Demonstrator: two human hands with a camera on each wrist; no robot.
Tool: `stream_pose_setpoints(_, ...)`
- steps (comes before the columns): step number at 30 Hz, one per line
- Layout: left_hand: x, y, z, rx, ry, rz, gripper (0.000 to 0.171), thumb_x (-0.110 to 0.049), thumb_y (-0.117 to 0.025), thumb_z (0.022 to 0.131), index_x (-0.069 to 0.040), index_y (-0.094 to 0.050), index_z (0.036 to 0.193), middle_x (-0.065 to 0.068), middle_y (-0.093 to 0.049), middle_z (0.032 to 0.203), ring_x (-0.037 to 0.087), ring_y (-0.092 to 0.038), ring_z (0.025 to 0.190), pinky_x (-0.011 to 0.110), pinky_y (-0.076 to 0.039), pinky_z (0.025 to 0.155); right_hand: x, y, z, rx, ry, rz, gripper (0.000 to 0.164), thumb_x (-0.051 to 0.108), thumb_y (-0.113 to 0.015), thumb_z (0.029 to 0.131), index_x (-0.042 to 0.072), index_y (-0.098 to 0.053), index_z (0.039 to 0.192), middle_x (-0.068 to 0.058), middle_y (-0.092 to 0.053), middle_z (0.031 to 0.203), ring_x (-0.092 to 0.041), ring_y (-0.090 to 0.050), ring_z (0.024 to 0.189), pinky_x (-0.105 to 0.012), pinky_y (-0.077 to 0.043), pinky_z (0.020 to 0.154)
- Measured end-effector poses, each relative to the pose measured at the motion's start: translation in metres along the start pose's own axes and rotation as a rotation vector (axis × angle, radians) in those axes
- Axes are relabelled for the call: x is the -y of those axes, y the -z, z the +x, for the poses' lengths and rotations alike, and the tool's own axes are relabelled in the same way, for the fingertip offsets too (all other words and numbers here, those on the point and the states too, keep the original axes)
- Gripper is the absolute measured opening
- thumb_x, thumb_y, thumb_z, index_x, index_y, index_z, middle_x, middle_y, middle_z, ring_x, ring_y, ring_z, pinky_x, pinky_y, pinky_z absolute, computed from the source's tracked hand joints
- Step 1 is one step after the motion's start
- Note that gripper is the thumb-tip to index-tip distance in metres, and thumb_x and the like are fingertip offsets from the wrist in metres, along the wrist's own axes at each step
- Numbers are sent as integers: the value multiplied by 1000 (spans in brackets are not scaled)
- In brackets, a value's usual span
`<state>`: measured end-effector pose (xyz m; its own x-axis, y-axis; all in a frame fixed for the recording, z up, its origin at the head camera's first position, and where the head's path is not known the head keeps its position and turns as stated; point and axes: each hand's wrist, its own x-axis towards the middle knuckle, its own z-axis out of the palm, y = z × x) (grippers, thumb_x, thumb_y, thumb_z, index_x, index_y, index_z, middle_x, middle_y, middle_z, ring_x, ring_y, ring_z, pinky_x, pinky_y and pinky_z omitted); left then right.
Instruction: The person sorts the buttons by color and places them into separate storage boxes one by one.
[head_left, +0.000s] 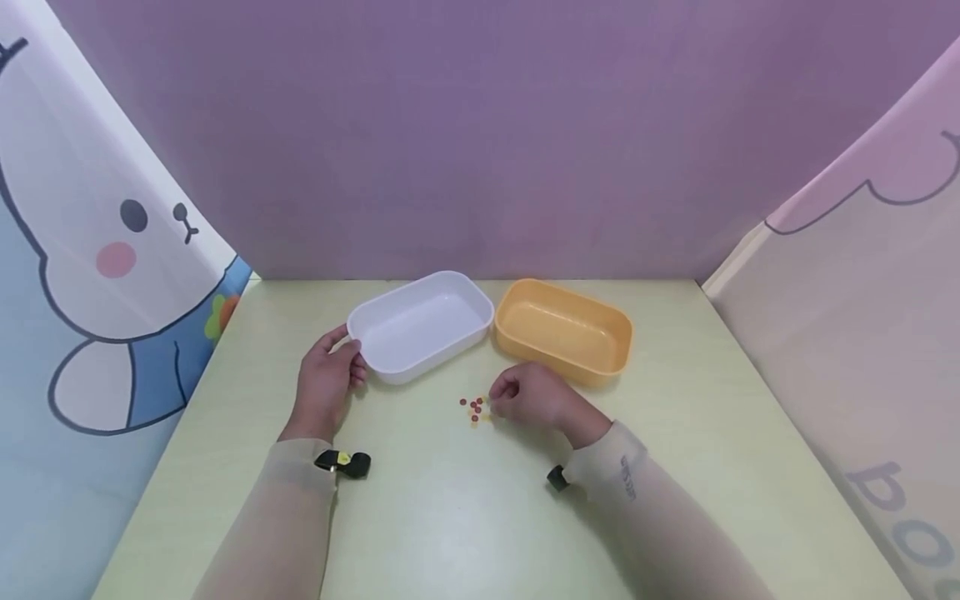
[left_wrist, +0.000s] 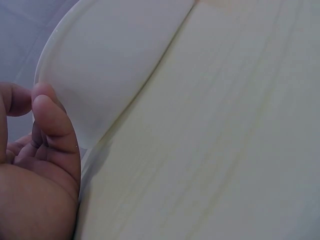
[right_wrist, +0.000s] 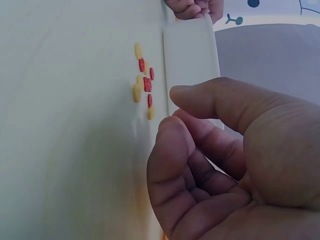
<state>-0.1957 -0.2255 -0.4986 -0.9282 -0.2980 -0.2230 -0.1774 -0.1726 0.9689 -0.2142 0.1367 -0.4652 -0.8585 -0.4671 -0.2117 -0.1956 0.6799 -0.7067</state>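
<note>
My left hand (head_left: pixel 326 379) pinches the near left rim of a white plastic tray (head_left: pixel 420 325), thumb on the rim. The left wrist view shows the fingers gripping the rounded corner of this white tray (left_wrist: pixel 115 60). A loose cluster of small round red pieces (head_left: pixel 474 405) and yellow pieces (right_wrist: pixel 137 93) lies on the table in front of the trays. Just right of them hovers my right hand (head_left: pixel 536 396), fingers bent. In the right wrist view, a gap shows between the thumb and index finger of the right hand (right_wrist: pixel 215 150), with nothing visible in it.
An orange-yellow tray (head_left: pixel 562 329) stands close to the right of the white one, behind the right hand. Behind both trays rises a purple wall (head_left: pixel 480 150). Patterned cloth sides flank the pale green table (head_left: pixel 442 517).
</note>
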Motion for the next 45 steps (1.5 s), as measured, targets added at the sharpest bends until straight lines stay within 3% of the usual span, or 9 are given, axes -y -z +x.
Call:
stream_pose_setpoints(6, 0, -1, -2, -1, -6, 6, 51, -22, -65, 115, -17, -54, 164, 3, -69, 91, 11, -65, 73, 21, -59, 63, -4, -9, 0, -5, 10, -1, 12, 12, -89, 93, 22, -83, 96, 6, -74, 86, -14, -66, 85, -29, -56, 79)
stream_pose_setpoints(29, 5, 1, 6, -1, -5, 22, 53, -22, -65, 115, -16, -52, 166, 1, -69, 91, 11, -65, 75, 22, -60, 64, -7, -18, 2, -1, 2, -36, 11, 17, -90, 94, 26, -84, 95, 10, -75, 87, -14, -65, 85, -33, -56, 81)
stream_pose_setpoints(45, 7, 0, 7, 1, -7, 19, 53, -22, -65, 115, -17, -53, 166, 0, -68, 90, 11, -65, 75, 21, -59, 64, -12, -21, 0, -25, 39, -111, 15, 22, -84, 102, 33, -85, 92, 18, -80, 95, -9, -68, 95, -40, -59, 98)
